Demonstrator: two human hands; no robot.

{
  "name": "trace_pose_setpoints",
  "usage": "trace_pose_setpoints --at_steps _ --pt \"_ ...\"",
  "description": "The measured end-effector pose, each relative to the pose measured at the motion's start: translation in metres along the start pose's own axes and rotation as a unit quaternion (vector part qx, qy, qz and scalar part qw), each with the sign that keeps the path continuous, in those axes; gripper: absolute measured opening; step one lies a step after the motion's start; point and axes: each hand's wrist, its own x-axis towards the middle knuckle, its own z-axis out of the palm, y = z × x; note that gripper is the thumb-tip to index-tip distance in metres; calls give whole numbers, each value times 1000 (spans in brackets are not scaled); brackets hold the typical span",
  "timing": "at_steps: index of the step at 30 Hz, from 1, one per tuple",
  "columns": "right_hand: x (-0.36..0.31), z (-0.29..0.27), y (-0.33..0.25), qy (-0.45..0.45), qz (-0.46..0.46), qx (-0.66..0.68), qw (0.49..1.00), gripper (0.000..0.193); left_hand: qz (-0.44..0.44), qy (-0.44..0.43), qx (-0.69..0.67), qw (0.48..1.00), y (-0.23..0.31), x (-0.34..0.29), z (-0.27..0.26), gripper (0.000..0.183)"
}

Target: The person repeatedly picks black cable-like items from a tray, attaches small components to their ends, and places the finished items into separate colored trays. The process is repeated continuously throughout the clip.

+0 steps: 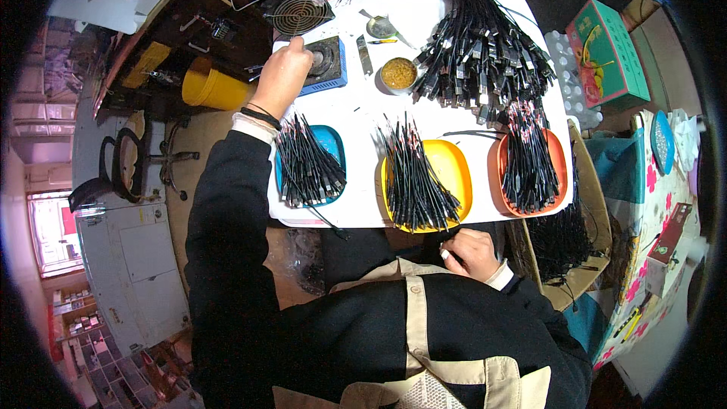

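Note:
My left hand (285,76) is closed beside a blue box-shaped heater (332,76) with a dark round top, at the far left of the white table. Thin dark ends show left of the fingers; what they belong to is unclear. Down by my lap, my right hand (471,253) is curled shut near the table's front edge, and its fingers hide anything inside. Bundles of black cables lie in a blue tray (338,138), a yellow tray (463,174) and an orange tray (561,148). A large heap of black cables (485,60) with metal plugs covers the back right.
A round tin of amber, grainy material (398,74) stands mid-table, near a small metal dish (381,26) and a flat metal strip (364,55). A fan (299,14) sits at the back left. A cardboard box of cables (598,220) stands right of the table; a yellow bin (208,85) left.

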Motion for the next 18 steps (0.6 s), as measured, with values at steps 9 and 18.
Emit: trace_pose_setpoints --at_steps 9,18 --pt "-5 4 -7 22 20 -12 999 11 -74 168 -229 956 9 -28 -34 9" --pt "57 -10 -72 77 19 126 989 24 -176 203 -734 624 117 -124 -135 13"
